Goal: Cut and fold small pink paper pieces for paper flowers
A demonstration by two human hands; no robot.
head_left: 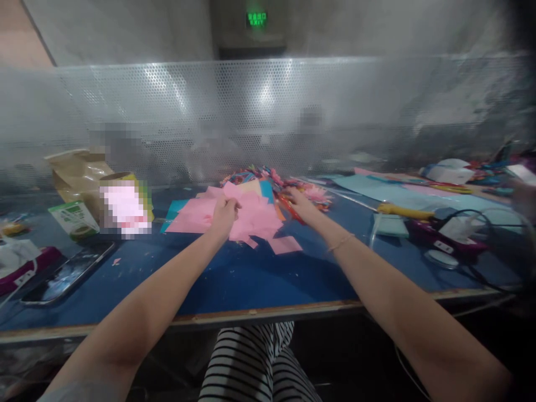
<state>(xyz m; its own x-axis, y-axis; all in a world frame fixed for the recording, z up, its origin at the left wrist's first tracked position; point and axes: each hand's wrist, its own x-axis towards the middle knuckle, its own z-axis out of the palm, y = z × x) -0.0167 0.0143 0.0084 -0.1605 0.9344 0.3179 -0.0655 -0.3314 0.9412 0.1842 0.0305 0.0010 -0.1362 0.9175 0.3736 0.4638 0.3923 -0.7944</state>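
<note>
Over a heap of pink paper pieces [259, 215] is my left hand [226, 212], its fingers pinched together on the pink paper. My right hand [296, 202] is at the right edge of the heap, fingers curled over red scissors [292, 211]; blur hides the blades and part of the grip. Blue paper [178, 211] sticks out from under the pink pieces on the left. A loose pink piece [285, 244] lies at the heap's near right. Behind both hands runs a pile of colourful cut paper strips [312, 192].
A phone [69, 276], a green-and-white packet [74, 219] and a brown paper bag [79, 173] are on the left. On the right lie light-blue sheets [372, 190], a yellow-handled tool [404, 211] and a purple power strip [446, 237] with cables. A perforated metal screen [251, 106] stands behind.
</note>
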